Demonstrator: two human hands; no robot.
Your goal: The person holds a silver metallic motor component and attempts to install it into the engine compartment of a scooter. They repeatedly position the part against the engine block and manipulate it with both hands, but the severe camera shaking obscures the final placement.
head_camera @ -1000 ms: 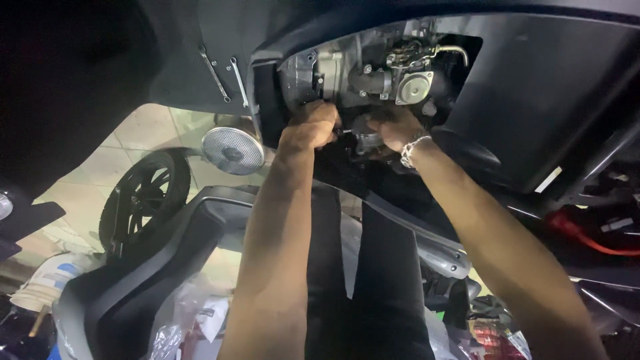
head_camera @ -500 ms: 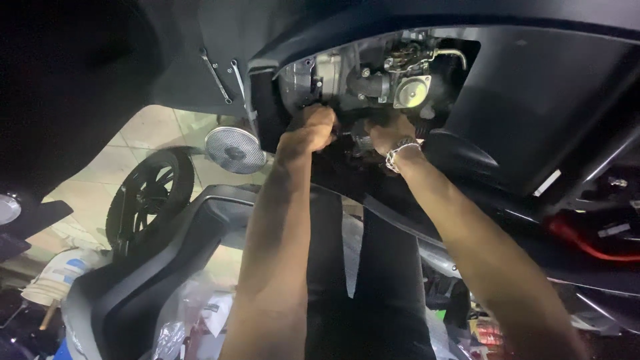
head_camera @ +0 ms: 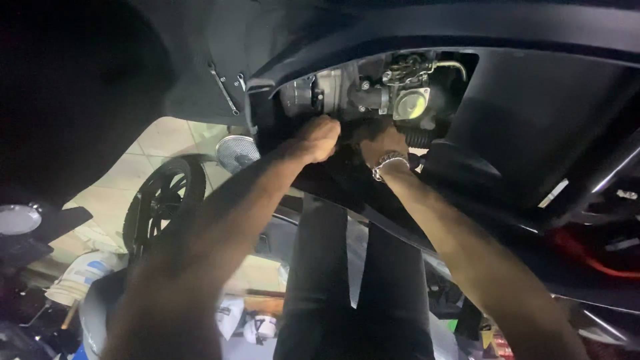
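Note:
Both my arms reach up into an opening in the dark bodywork [head_camera: 533,113] of a scooter. Inside the opening sits a grey metal carburettor and engine assembly [head_camera: 400,97] with a round silver cap and a thin bent pipe. My left hand [head_camera: 319,138] is curled into a fist just below the left part of the assembly. My right hand [head_camera: 383,145], with a metal bracelet at the wrist, is pressed against the dark parts under the carburettor. Its fingers are hidden in shadow, so what either hand grips is unclear.
A black spoked wheel [head_camera: 160,200] stands on the pale tiled floor at lower left. A round chrome mirror [head_camera: 237,152] shows beside my left forearm. My dark trouser legs [head_camera: 353,293] are below. Red cables [head_camera: 593,257] run at right. Bags and clutter [head_camera: 80,277] lie lower left.
The view has tilted slightly, shifting the engine opening and both hands a little upward and rightward in frame. My hands stay pressed at the same spot under the carburettor.

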